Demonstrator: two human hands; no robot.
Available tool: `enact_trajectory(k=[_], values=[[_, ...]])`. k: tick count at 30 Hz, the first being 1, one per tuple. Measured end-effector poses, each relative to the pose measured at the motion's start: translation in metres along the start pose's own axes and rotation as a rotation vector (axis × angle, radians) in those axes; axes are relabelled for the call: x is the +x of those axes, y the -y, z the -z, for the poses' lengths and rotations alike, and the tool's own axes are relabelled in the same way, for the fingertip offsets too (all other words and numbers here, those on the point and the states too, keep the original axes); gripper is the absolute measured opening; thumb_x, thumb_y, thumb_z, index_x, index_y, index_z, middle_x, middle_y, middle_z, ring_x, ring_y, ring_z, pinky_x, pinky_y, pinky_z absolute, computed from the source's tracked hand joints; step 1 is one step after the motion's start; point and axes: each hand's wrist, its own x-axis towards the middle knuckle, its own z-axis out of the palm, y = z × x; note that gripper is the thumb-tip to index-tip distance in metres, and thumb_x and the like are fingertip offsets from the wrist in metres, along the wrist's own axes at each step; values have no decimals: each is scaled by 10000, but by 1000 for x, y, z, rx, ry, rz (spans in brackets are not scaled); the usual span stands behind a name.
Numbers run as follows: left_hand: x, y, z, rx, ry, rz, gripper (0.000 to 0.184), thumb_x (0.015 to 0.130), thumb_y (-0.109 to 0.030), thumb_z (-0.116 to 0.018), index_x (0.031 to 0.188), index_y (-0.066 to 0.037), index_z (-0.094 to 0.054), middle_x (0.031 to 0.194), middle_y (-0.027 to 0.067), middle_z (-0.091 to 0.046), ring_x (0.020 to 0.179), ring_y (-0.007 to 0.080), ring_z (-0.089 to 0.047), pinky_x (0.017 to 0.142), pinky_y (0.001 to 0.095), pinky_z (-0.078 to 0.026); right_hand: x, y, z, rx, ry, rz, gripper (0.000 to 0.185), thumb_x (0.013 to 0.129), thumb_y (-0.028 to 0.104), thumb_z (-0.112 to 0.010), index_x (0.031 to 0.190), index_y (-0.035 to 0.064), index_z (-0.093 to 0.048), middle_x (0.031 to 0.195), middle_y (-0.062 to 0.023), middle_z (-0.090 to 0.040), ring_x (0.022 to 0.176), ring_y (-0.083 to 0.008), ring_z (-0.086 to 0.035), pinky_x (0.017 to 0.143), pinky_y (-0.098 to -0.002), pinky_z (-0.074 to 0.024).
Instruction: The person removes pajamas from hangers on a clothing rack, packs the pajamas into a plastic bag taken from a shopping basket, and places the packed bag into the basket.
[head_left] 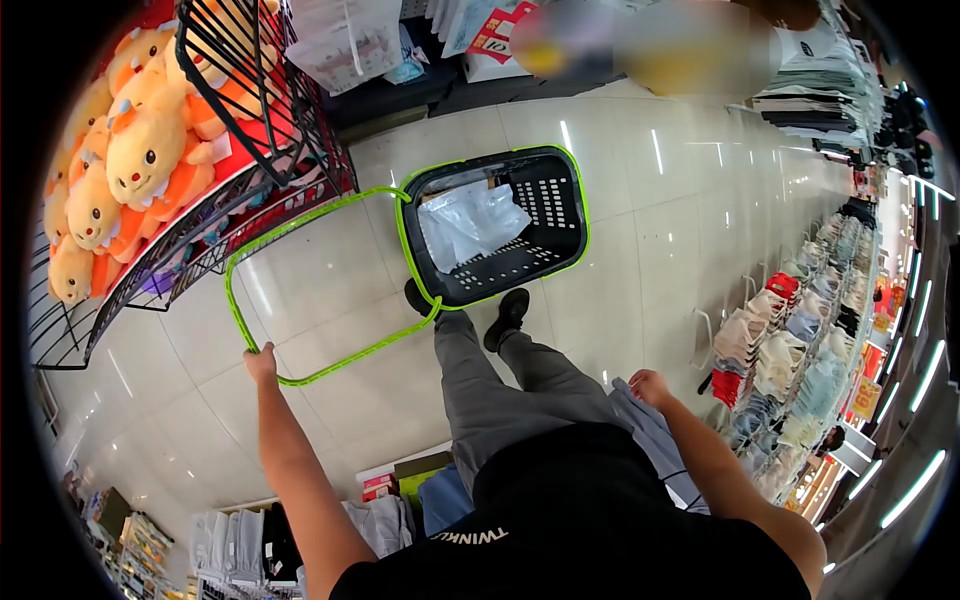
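Observation:
My left hand (260, 362) is closed around the lime-green handle (233, 296) of a black shopping basket (556, 262). The handle loops out to the left, and the basket hangs or rests tilted near my feet; I cannot tell which. Inside it lies a clear plastic-wrapped white package (470, 225). My right hand (650, 388) is curled shut at my right side. From it a grey-blue garment (655, 432) hangs down beside my hip, partly hidden by my forearm and shirt.
A black wire rack (170, 262) with several orange plush toys (145, 150) stands at the left. Hanging clothes (790, 350) line the right side, and folded clothes (815, 95) sit at the upper right. Shelves with folded garments (380, 525) are close behind me. The floor (640, 240) is glossy tile.

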Motion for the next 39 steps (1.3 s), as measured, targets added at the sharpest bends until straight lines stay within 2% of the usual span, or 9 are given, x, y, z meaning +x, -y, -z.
enact_trajectory(k=[2,6,13,17,23,27,30,34,39], values=[[-2,6,11,5,30,-34,538,761,-340,-700,1095,65,-582,976,244,-666,935,363,-654,838,420,-506,-3,1,-11,51,8,20,160,777,-3,-515,875,4,-641,701,-98,-654,581,-157,-608,525,-285,-492],[-59,-19,61,-604,367,1,286,859,-332,-622,712,-104,-533,479,-3,-430,392,124,-420,437,275,-377,-9,24,-32,147,23,107,191,797,25,-480,878,2,-652,711,-100,-659,607,-164,-618,547,-294,-496],[-301,-148,131,-1029,1166,218,286,879,-297,-636,729,-180,-423,555,-71,-282,449,71,-275,435,248,-254,-28,149,-98,122,50,703,163,872,123,-582,984,27,-650,845,-73,-665,797,-147,-645,726,-295,-531],[-419,-231,118,-1062,1323,176,317,891,-263,-586,697,-169,-353,547,-42,-260,459,94,-257,468,278,-233,-98,228,-130,350,606,1104,348,806,134,-594,1133,15,-586,1077,-70,-625,896,-154,-594,849,-306,-460],[-480,-290,88,-1056,1404,181,187,867,-223,-598,791,-120,-462,608,2,-400,555,166,-415,590,320,-397,-141,206,-108,345,894,988,234,810,204,-551,920,7,-612,788,-65,-625,753,-141,-606,740,-299,-463],[-443,-340,95,-1210,1229,41,163,872,-237,-575,853,-89,-507,655,18,-495,660,199,-533,716,353,-479,-158,167,-101,179,34,1017,426,889,417,-561,870,6,-669,769,-183,-668,734,-313,-658,672,-438,-505],[-358,-385,76,-999,1333,338,177,907,-212,-524,775,-126,-442,606,-18,-437,484,115,-417,489,262,-381,-174,155,-111,34,-36,757,420,862,424,-576,882,23,-697,881,-231,-678,844,-400,-657,753,-486,-521],[-352,-411,59,-513,1265,182,270,936,-92,-445,697,-142,-330,548,-41,-231,420,90,-245,407,254,-277,-186,163,-160,28,-155,619,357,827,349,-562,843,21,-702,865,-228,-676,863,-407,-653,775,-494,-533],[-307,-460,26,-359,1402,199,273,945,-72,-436,706,-141,-325,547,-46,-239,415,82,-230,396,237,-235,-199,215,-208,214,-324,508,308,816,332,-561,811,58,-701,803,-196,-675,790,-401,-652,732,-499,-525]])
